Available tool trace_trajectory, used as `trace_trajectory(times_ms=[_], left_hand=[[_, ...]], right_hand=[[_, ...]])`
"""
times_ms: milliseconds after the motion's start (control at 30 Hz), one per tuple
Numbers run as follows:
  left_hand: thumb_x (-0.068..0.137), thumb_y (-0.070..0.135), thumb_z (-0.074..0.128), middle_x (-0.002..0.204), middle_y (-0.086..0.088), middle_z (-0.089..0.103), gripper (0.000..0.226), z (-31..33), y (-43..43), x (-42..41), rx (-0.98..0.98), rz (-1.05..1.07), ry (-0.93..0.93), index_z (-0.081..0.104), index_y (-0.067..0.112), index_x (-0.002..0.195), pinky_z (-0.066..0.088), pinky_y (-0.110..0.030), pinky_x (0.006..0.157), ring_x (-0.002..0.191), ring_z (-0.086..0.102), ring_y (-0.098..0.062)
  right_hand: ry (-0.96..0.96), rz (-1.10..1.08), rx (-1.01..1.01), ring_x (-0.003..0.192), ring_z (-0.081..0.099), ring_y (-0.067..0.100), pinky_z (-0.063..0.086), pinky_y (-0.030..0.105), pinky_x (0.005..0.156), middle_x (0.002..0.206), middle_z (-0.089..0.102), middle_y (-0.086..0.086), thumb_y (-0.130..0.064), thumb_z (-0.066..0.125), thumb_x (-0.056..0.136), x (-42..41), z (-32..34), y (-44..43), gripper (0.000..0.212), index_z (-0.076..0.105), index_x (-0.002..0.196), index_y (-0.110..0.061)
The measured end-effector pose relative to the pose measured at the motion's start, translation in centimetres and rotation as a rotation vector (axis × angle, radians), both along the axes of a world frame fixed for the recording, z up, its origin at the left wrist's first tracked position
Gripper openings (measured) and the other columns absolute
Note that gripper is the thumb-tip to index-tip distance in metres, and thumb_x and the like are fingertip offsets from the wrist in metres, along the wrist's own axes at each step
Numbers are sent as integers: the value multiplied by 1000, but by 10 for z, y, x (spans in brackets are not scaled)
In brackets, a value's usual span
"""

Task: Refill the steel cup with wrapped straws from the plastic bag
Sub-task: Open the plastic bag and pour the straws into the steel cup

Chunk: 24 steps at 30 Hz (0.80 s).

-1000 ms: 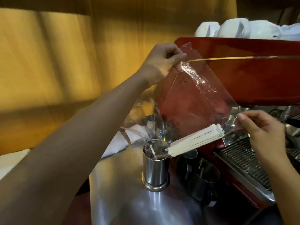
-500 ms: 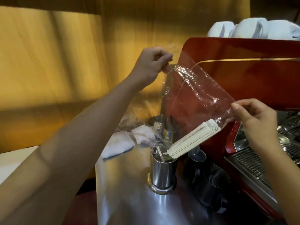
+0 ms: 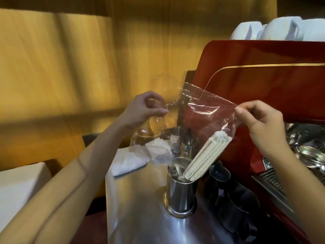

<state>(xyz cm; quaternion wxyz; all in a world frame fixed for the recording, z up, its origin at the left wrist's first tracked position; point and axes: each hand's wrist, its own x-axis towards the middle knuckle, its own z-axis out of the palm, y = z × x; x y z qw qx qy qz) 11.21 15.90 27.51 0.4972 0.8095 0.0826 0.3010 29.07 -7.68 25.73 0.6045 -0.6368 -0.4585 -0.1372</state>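
A clear plastic bag [image 3: 207, 117] hangs stretched between both hands above a steel cup [image 3: 181, 194] that stands on a shiny metal counter. My left hand [image 3: 144, 108] pinches the bag's left edge. My right hand [image 3: 262, 118] pinches its right edge, a little higher than the straws. A bundle of white wrapped straws [image 3: 205, 157] lies slanted inside the bag, its lower end resting in the cup's mouth and its upper end up to the right. One or two loose straws show inside the cup.
A red espresso machine [image 3: 263, 85] with white cups on top stands right behind the bag. Dark steel pitchers [image 3: 239, 213] sit just right of the cup. A folded white cloth [image 3: 130, 161] and small steel cups lie behind it. A drip grate runs along the right.
The left hand has dropped and the right hand has risen, so the bag is now spread level. The straw bundle tipped steeper and its lower end went down into the cup.
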Motion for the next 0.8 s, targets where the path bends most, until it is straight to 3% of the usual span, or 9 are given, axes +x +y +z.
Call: trace_trajectory(times_ms=[100,200,333,500,600,667,800], left_hand=[[63,24,77,60,7,71,21,-11,7,-2,39,68,-86,62,19,76,53,-19,64,61,66,-9],[72,11,75,58,8,69,16,-12,13,-1,66,64,-139,62,19,74,52,-16,61,59,64,-7],[74,12,73,60,11,69,15,-18,14,0,86,55,-170,61,21,75,50,-13,60,60,64,-3],[65,25,72,64,9,71,20,-37,13,-4,-69,55,-184,61,21,81,55,-18,64,63,66,-6],[65,33,73,66,8,72,27,-47,14,-10,-109,91,-133,60,22,85,53,-19,63,65,66,-8],[67,36,77,71,6,73,34,-53,16,-16,-165,72,-61,59,23,92,53,-22,64,68,67,-10],[70,22,74,90,-5,70,37,-64,18,-29,-193,-60,121,58,15,103,55,-21,70,81,67,-15]], right_hand=[[65,68,4,79,64,21,54,32,70,81,66,-2,-18,63,85,1,-5,6,16,62,82,-35],[191,97,-47,92,63,22,52,38,80,89,65,-3,-23,67,81,5,-14,14,19,58,94,-33],[398,173,-35,84,68,18,53,37,74,80,71,-4,-26,69,78,5,-23,18,16,61,92,-28],[544,268,-100,95,67,18,53,39,79,95,73,4,-36,72,66,6,-43,13,54,52,115,-23],[550,285,-200,95,66,17,52,40,83,96,73,1,-38,71,64,5,-57,10,40,66,100,-21],[556,251,-159,89,67,18,52,40,83,88,74,0,-33,70,67,4,-61,11,23,72,84,-19],[542,206,-66,74,63,14,55,25,67,72,72,-5,-21,70,70,3,-59,17,4,73,70,-20]])
